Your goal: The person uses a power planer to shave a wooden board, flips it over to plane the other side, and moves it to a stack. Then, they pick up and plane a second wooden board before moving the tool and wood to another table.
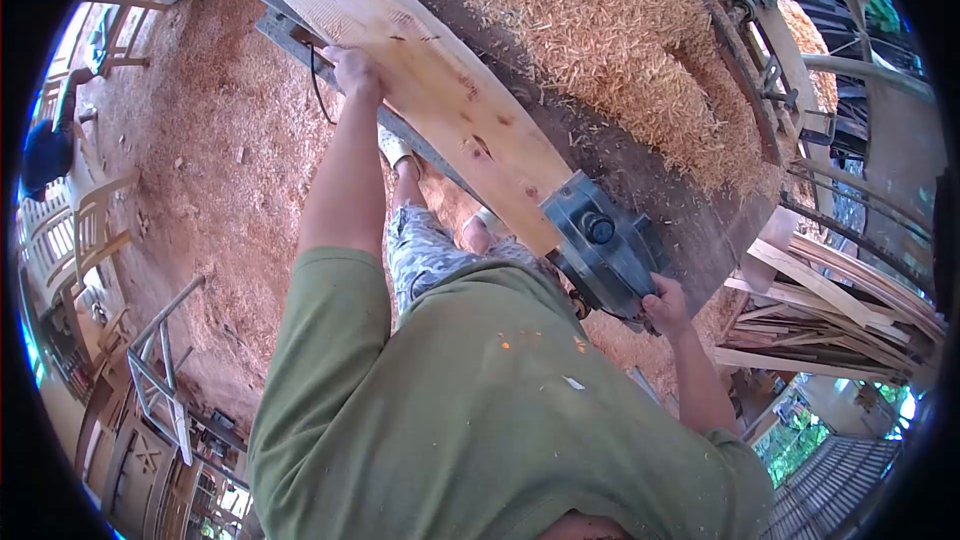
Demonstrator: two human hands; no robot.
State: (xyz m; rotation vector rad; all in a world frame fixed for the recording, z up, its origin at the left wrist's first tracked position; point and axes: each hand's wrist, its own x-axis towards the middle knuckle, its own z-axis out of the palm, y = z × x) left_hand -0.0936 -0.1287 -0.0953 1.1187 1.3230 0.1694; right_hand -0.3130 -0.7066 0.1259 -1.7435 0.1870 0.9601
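Observation:
A long, pale wooden board [450, 100] with dark knots lies slanted across the work table [700, 230]. At its near right end sits a grey-green power planer [600, 235]. My right hand [665, 305] is closed round the planer's rear handle. Farther up, my left hand [353, 70] rests at the board's left edge, its fingers bent over that edge. A dark cable [318, 90] hangs just left of this hand.
Wood shavings [620, 40] are heaped on the table behind the board, and more cover the floor [210, 190]. Clamps [745, 10] line a curved frame at the right. Stacked planks [820, 310] lie right; chairs [95, 225] and another person [45, 155] are left.

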